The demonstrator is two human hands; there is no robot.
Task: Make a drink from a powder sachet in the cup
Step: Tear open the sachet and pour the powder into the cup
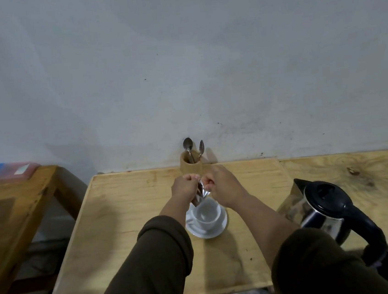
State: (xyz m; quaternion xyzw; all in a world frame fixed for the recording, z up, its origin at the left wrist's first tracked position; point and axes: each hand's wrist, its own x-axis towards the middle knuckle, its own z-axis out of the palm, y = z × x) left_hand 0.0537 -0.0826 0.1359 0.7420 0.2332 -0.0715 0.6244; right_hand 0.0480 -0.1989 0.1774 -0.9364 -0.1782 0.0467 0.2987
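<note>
A person stood at a pale wooden table [129, 225] pushed against a grey wall [179, 64]. Both arms reached forward in dark sleeves. The left hand [184, 186] and the right hand [218, 180] were closed in a pinch on the top of a small silver sachet [200, 192], held between them, knuckles almost touching. The sachet hung just above the far rim of a white cup [207, 215], which looked empty and stood on a white saucer [198, 230] near the middle of the table.

Behind the hands, touching the wall, a wooden holder [191, 165] stood at the table's back edge with two spoons [187, 145] upright in it. To the right, well apart from the cup, sat a steel kettle [324, 212] with a black lid and handle, close to the front edge.

The left half of the table was bare up to its left edge. Beyond a gap stood a darker wooden bench [16, 201] carrying a blue and pink box [4, 171] at its far end
</note>
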